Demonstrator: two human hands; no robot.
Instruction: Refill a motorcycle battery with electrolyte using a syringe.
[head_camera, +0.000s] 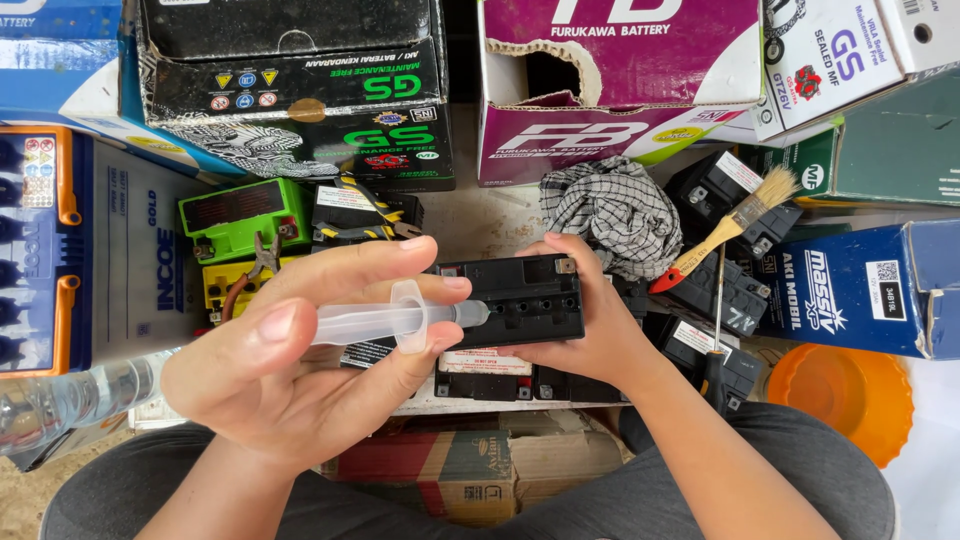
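Around you stand the biggest things: a blue boxed battery (120, 250) at your left, black (300, 90) and purple (620, 80) cartons across the back, a dark blue carton (860, 290) at your right, with an orange bowl (845, 390) below it. Smaller loose batteries crowd the ground between them, among them a green battery (240, 215) at the left and black ones at the right.

In the middle, your right hand (590, 335) has its grip closed around the small black battery (525, 300), thumb at the top edge and fingers underneath. You hold it up over your lap with its top face turned toward you, seemingly so that the row of small holes there is easy to reach. Your left hand (300, 360) grasps a clear syringe (385, 322), pinched between fingers above and below its flange, with the thumb behind the plunger; that is a hold suited to pressing. The syringe lies level, its tip touching the battery's left end by the holes.

A checked cloth (620, 215) lies behind the battery. A wooden paintbrush (725, 230) rests across the black batteries at the right, a screwdriver (718, 330) beside it. A clear bottle (70, 400) lies at your lower left.
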